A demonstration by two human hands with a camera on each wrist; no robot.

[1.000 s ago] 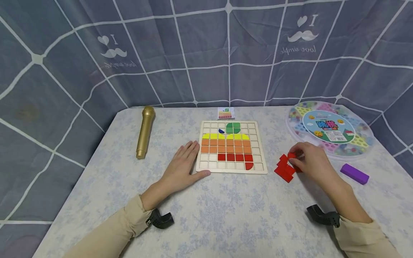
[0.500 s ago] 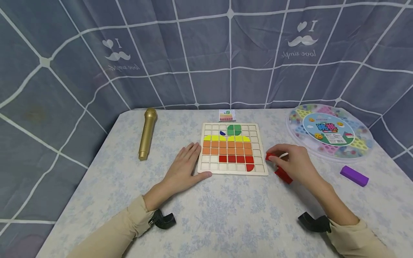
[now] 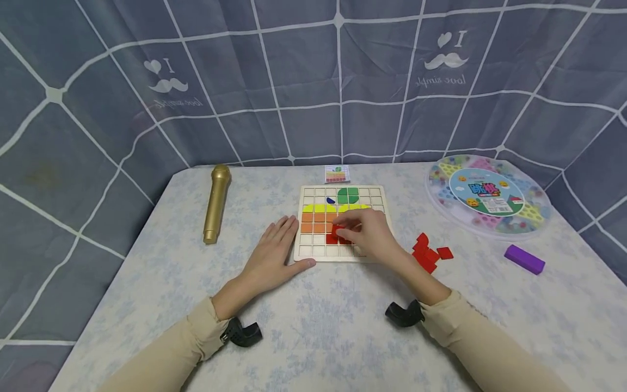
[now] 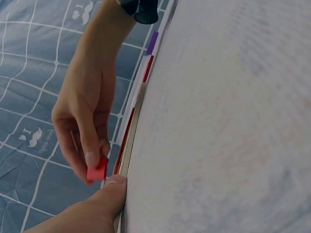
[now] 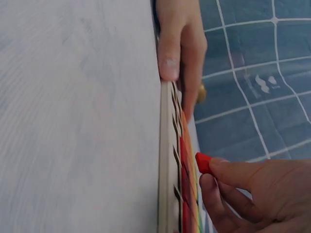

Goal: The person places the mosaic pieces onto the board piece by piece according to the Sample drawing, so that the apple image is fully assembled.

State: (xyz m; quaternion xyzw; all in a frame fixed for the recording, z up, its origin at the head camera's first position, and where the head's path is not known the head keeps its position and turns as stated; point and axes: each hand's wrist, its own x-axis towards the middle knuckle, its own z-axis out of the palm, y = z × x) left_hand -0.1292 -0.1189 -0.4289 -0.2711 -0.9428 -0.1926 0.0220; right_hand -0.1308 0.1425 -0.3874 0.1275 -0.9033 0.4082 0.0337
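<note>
I see a red square tile (image 3: 336, 231) pinched in my right hand (image 3: 369, 235), held just over the red row of the wooden grid board (image 3: 306, 252). My left hand (image 3: 272, 255) lies flat and spread on the counter (image 3: 343, 326), thumb against the board's near left corner. A pile of red tiles (image 3: 427, 252) sits right of the board, a purple block (image 3: 524, 258) beyond it, and a gold microphone (image 3: 216, 203) far left.

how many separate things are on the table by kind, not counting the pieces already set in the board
puzzle board: 1
gold microphone: 1
picture card: 1
round game tray: 1
purple block: 1
pile of loose red pieces: 1
red piece pinched in the right hand: 1
total: 7
</note>
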